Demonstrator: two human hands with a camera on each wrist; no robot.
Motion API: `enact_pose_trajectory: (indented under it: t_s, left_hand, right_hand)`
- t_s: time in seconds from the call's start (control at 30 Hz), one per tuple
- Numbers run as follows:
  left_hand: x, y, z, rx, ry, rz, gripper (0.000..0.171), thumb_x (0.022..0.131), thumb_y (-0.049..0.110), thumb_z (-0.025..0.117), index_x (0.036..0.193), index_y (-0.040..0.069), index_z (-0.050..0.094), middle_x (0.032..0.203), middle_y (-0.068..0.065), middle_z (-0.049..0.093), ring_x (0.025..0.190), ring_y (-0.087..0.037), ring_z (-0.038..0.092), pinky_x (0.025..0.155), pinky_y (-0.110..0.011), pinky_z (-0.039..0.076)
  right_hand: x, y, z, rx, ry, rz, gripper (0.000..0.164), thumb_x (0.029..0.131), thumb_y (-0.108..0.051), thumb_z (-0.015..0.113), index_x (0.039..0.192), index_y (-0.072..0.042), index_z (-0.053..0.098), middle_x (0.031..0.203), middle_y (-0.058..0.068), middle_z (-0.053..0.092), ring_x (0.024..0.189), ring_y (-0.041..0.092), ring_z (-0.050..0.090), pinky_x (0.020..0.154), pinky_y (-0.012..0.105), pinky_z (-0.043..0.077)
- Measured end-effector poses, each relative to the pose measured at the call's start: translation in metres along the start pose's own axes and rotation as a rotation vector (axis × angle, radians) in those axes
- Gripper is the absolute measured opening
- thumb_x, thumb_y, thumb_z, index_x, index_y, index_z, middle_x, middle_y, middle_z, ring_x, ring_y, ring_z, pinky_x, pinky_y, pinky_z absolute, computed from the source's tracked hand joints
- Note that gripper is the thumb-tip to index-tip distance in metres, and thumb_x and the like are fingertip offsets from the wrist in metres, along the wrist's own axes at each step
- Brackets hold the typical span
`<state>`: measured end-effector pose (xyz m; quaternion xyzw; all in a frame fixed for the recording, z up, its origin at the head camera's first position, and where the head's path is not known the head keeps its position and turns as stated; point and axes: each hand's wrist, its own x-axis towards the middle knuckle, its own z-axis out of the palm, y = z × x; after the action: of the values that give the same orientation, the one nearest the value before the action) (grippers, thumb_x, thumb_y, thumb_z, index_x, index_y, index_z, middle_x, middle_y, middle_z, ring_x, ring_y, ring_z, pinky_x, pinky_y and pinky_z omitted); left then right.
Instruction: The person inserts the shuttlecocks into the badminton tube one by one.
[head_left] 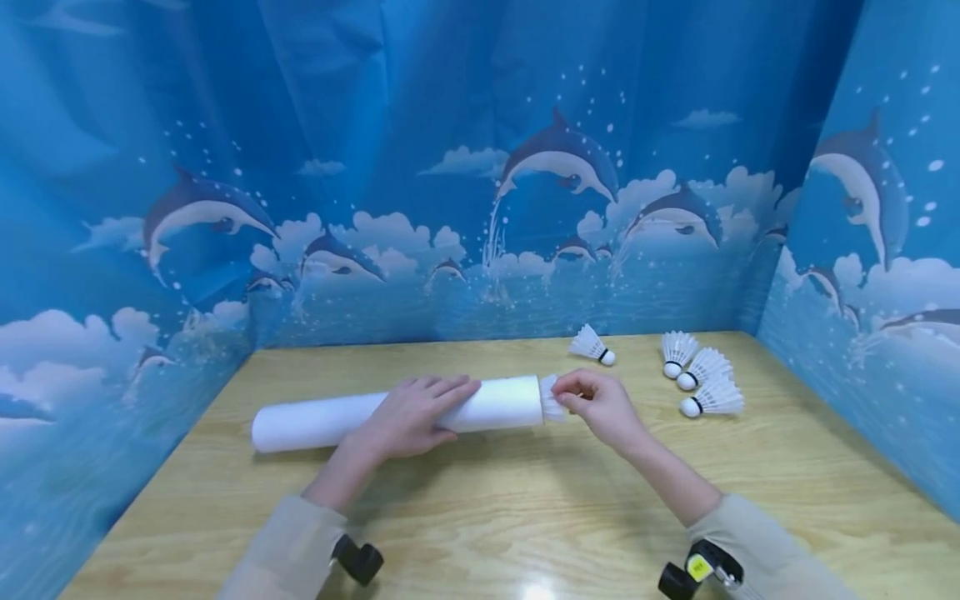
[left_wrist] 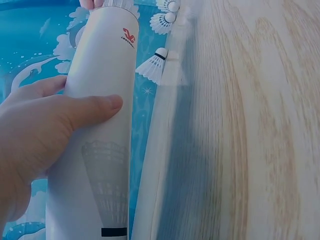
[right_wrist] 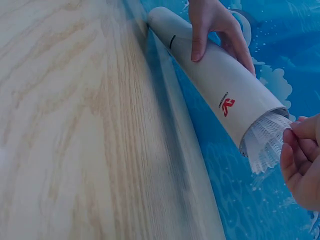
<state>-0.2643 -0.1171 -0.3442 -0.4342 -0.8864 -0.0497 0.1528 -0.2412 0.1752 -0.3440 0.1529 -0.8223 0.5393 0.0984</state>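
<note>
A long white shuttlecock tube (head_left: 315,423) lies across the wooden table, its right end open. My left hand (head_left: 414,417) grips it around the middle, with the thumb (left_wrist: 100,109) along the near side and the fingers over the top. From the open end sticks the feather skirt of a white shuttlecock (right_wrist: 267,140); its cork is hidden inside the tube. Thumb and forefinger of my right hand (head_left: 600,408) pinch the rim of those feathers. A red logo (right_wrist: 227,106) marks the tube near that end, and a printed grey shuttlecock picture (left_wrist: 107,185) shows farther down.
One loose shuttlecock (head_left: 590,344) lies behind the tube's open end, near the back edge. Farther right, several more shuttlecocks, one of them in front (head_left: 712,398), lie close together. A blue dolphin-print curtain (head_left: 420,183) stands along the table's back and right side.
</note>
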Motion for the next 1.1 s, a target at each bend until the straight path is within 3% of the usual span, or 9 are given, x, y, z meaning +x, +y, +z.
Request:
enact_pose_trajectory:
  t_s: [0.2, 0.37, 0.8, 1.1]
  left_hand:
    - [-0.001, 0.001, -0.001, 0.003, 0.018, 0.001, 0.078, 0.077, 0.031, 0.075, 0.143, 0.017, 0.037, 0.141, -0.004, 0.044, 0.118, -0.028, 0.048, 0.097, -0.050, 0.040]
    - [-0.002, 0.001, -0.002, 0.002, 0.035, 0.008, 0.077, 0.076, 0.030, 0.076, 0.143, 0.016, 0.038, 0.141, -0.004, 0.044, 0.118, -0.028, 0.048, 0.097, -0.049, 0.041]
    - [-0.004, 0.002, -0.003, 0.011, 0.051, 0.017, 0.077, 0.076, 0.030, 0.076, 0.142, 0.015, 0.039, 0.140, -0.005, 0.045, 0.116, -0.027, 0.050, 0.095, -0.049, 0.042]
    - [-0.002, 0.003, -0.001, 0.017, 0.042, 0.007, 0.078, 0.076, 0.030, 0.077, 0.142, 0.017, 0.038, 0.139, -0.004, 0.045, 0.116, -0.028, 0.050, 0.095, -0.049, 0.043]
  right_hand:
    - [0.002, -0.002, 0.003, 0.111, 0.046, 0.071, 0.023, 0.083, 0.003, 0.064, 0.104, 0.011, 0.058, 0.085, 0.014, 0.068, 0.068, 0.008, 0.060, 0.061, 0.025, 0.052]
    - [0.002, -0.004, 0.002, 0.035, 0.093, 0.108, 0.017, 0.084, -0.003, 0.066, 0.098, 0.007, 0.064, 0.084, 0.009, 0.068, 0.072, 0.011, 0.060, 0.062, 0.026, 0.051]
    - [0.003, -0.004, 0.012, -0.047, 0.087, 0.010, 0.007, 0.083, -0.004, 0.067, 0.089, 0.001, 0.068, 0.084, 0.009, 0.068, 0.073, 0.015, 0.057, 0.059, 0.025, 0.047]
    - [0.002, -0.005, 0.018, -0.088, 0.082, -0.025, 0.006, 0.082, -0.001, 0.068, 0.087, 0.001, 0.070, 0.079, 0.008, 0.068, 0.075, 0.014, 0.057, 0.064, 0.025, 0.049]
